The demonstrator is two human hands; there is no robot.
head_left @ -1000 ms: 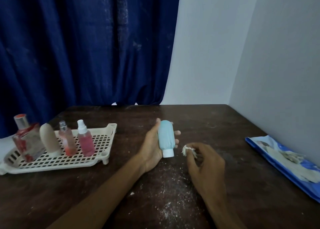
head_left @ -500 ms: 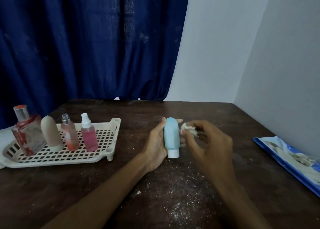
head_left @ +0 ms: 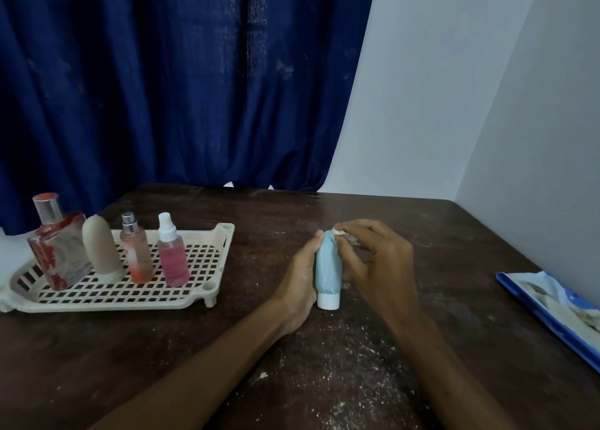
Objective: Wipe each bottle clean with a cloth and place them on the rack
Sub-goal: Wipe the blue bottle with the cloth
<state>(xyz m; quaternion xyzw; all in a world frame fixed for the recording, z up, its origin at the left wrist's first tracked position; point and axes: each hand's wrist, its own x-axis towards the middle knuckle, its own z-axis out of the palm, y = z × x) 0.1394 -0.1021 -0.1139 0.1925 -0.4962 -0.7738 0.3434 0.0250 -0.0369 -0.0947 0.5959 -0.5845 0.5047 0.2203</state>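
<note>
Our left grip (head_left: 300, 280) wraps the blue bottle (head_left: 328, 272), cap down; right grip (head_left: 380, 264) pinches cloth (head_left: 341, 233) at its top; rack (head_left: 207, 294) apart to the left w/ bare surface (head_left: 259, 267) between.

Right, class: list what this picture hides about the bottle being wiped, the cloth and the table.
In the head view:
Under the right hand, most of the small white cloth.
Behind the left hand, the left side of the pale blue plastic bottle.
Past the right edge, part of the blue plastic packet.
Past the left edge, the end of the cream plastic rack.
</note>
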